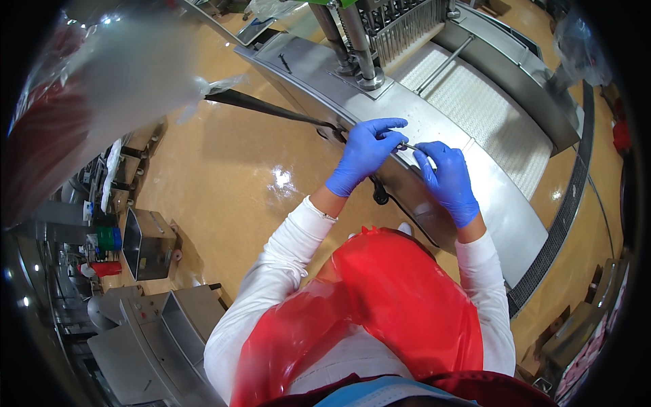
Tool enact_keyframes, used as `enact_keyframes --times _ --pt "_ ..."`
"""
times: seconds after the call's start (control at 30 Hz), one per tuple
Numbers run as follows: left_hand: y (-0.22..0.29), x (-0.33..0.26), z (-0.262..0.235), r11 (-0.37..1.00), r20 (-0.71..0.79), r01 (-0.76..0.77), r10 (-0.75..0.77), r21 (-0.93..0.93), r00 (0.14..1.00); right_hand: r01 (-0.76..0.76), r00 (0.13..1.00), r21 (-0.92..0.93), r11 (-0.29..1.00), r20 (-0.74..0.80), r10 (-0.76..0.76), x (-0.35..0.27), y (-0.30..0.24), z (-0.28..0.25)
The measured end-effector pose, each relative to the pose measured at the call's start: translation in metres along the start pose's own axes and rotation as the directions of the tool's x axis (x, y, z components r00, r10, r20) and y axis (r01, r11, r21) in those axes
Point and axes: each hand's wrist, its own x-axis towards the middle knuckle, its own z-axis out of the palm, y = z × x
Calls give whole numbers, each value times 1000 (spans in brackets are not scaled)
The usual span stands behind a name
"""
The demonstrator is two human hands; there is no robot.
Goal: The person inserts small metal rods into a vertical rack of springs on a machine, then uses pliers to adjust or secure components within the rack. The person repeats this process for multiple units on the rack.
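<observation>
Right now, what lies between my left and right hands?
In the head view, a thin metal piece spans the gap between left hand and right hand; the steel machine shows behind it.

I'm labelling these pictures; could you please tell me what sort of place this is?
Probably a food-processing room, given the steel machine with thin rods above a white belt, the wheeled steel tub and the red apron.

From where I stand: single view, left fisheye on the wearer's head, upright, facing steeply down and a bit forward. Close over the red apron (413, 298) at bottom center; left hand (365, 154) and right hand (449, 182) near, mid-frame. Machine (413, 108) farther out, upper right. Edges bend, corners black.
</observation>
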Motion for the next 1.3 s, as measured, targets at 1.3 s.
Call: enact_keyframes --times 1.3 --pt "4 1 77 998 205 -28 38 -51 978 -84 996 -309 947 -48 72 -52 -4 -70"
